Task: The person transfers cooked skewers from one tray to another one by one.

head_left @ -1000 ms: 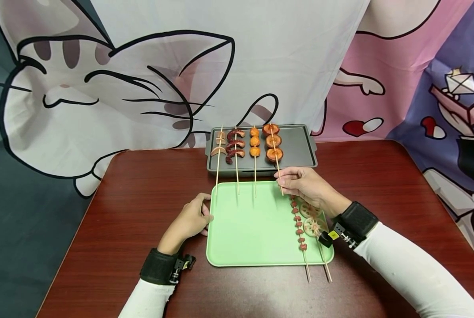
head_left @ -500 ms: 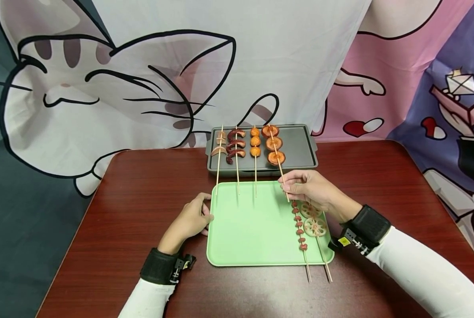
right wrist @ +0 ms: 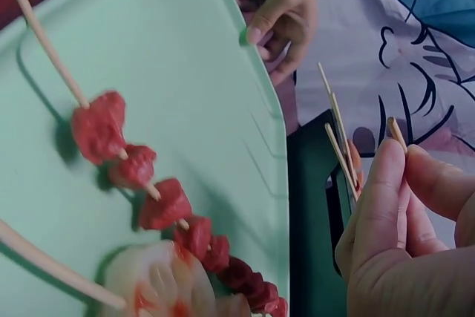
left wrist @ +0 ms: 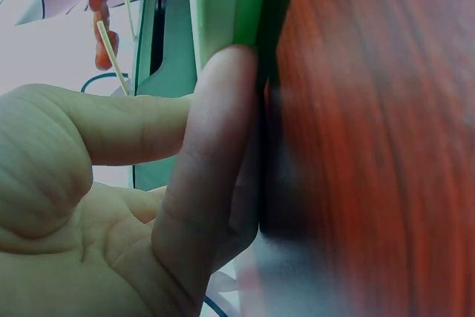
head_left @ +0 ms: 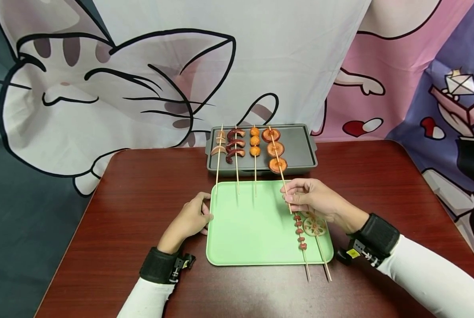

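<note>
In the head view, just right of the frame's centre, the right hand (head_left: 314,201) pinches the lower end of the mushroom skewer (head_left: 277,152) between thumb and curled fingers. The skewer runs up and to the left from the hand — its three round mushroom slices lie over the grey baking tray (head_left: 300,148) in the upper middle, and its stick crosses onto the top edge of the green tray (head_left: 253,225). The right wrist view shows the fingers (right wrist: 386,198) closed on the stick, whose tip stands out above them.

At the left edge of the green tray the left hand (head_left: 189,218) holds the rim; its fingers are curled, and in the left wrist view one fingertip (left wrist: 223,94) presses against the green edge.

On the grey baking tray three more skewers lie side by side — a pale one, a dark red one and one with orange balls (head_left: 254,141). Below the right hand, on the green tray, lie a red meat skewer (head_left: 299,232) and, just beside it, a lotus root skewer (head_left: 314,226). Everything stands on a dark red wooden table (head_left: 141,198).
</note>
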Available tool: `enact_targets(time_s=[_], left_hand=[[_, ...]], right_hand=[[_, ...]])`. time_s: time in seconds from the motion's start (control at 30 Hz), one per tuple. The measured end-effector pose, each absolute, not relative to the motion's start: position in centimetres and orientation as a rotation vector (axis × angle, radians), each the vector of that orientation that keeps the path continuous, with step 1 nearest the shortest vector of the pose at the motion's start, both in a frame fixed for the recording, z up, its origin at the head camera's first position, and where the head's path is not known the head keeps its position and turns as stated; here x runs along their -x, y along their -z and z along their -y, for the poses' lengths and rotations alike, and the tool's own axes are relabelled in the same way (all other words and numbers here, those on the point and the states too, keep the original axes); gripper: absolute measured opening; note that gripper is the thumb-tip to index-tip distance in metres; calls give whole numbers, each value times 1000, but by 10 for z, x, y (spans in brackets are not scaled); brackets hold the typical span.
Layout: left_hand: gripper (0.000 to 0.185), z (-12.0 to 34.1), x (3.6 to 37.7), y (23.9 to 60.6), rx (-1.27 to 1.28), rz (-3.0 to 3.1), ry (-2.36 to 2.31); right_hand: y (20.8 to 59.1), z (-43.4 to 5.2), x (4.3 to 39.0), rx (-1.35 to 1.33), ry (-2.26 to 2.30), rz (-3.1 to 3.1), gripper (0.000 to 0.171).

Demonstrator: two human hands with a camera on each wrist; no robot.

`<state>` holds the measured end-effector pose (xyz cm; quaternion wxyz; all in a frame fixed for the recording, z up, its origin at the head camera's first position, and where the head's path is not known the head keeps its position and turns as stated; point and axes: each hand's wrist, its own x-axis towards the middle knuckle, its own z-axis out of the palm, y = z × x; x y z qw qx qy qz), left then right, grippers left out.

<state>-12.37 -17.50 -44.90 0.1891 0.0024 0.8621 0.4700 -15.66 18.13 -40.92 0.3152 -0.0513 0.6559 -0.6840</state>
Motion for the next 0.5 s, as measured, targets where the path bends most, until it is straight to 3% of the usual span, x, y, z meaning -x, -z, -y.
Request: enact_targets(time_s=[0.5], left_hand=[[56,175,124,448,1,-2420,-1308]], right_hand=[[407,-183,133,141,1741,-1792,17]])
